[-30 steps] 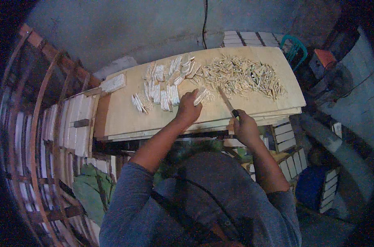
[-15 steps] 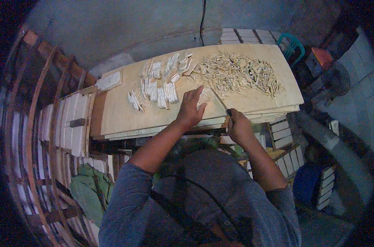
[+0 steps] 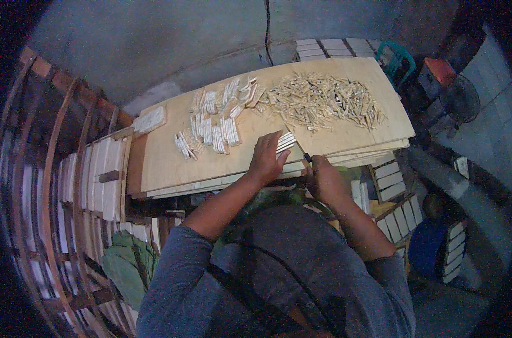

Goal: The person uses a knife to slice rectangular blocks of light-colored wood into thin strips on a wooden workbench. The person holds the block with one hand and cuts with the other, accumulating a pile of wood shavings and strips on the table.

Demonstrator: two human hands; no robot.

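A small bundle of pale strips with white edges [image 3: 286, 142] lies near the front edge of the wooden board [image 3: 174, 169]. My left hand [image 3: 265, 158] is closed on it, fingers along the far side and thumb on the near side. In my right hand [image 3: 325, 179] is a dark-handled knife [image 3: 307, 156]. Its thin blade points away from me and lies just right of the bundle; whether the two touch is hard to tell. Left of and beyond my left hand are several groups of similar uncut strips [image 3: 216, 138]. A wide heap of short cut pieces [image 3: 323, 98] covers the board's far right.
A whitish slab [image 3: 149, 120] rests at the board's left end. Wooden racks with pale panels [image 3: 106, 174] stand at the left, beside a green cloth [image 3: 129, 262]. At the right are trays of white blocks [image 3: 387, 180], a blue drum [image 3: 427, 248] and a teal chair [image 3: 399, 62].
Both hands have come slightly nearer to me. The bundle in my left hand has turned, so its white striped edges show instead of a speckled tan face. The knife remains in my right hand.
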